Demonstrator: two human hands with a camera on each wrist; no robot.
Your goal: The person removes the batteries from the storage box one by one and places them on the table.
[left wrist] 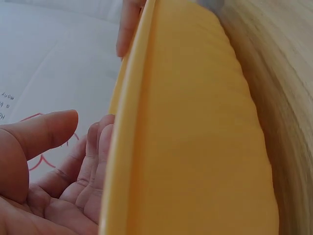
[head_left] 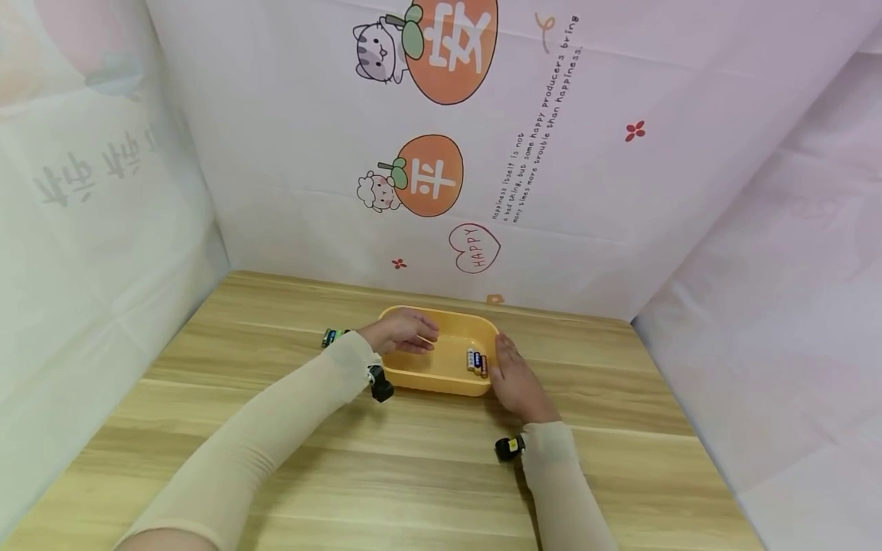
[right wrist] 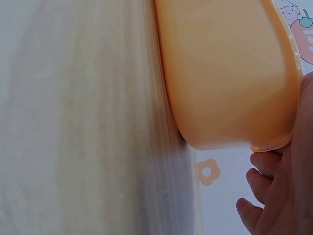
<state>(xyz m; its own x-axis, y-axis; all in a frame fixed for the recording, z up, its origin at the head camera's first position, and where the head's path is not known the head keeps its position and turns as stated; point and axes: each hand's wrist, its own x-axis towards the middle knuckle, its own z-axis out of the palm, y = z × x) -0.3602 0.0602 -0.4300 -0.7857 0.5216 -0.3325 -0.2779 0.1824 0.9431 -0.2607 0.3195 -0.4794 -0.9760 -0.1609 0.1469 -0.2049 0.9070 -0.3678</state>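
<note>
A yellow plastic basin [head_left: 413,380] with rounded corners sits on the table. My left hand [head_left: 406,330] reaches over its left side with fingers inside, holding nothing I can see. In the left wrist view the thumb [left wrist: 54,131] stands apart from the bent fingers behind the rim. My right hand [head_left: 518,383] lies along the basin's right end, fingers extended against the outside. The right wrist view shows some fingertips [right wrist: 249,208] past the rim, touching nothing. A few small batteries [head_left: 477,361] lie side by side on the basin floor near my right hand.
More batteries [head_left: 334,337] lie on the wooden table [head_left: 386,474] left of the basin, partly hidden by my left forearm. A printed white cloth [head_left: 310,191] hangs behind the table, and pale cloth sides [head_left: 89,252] rise at left and right.
</note>
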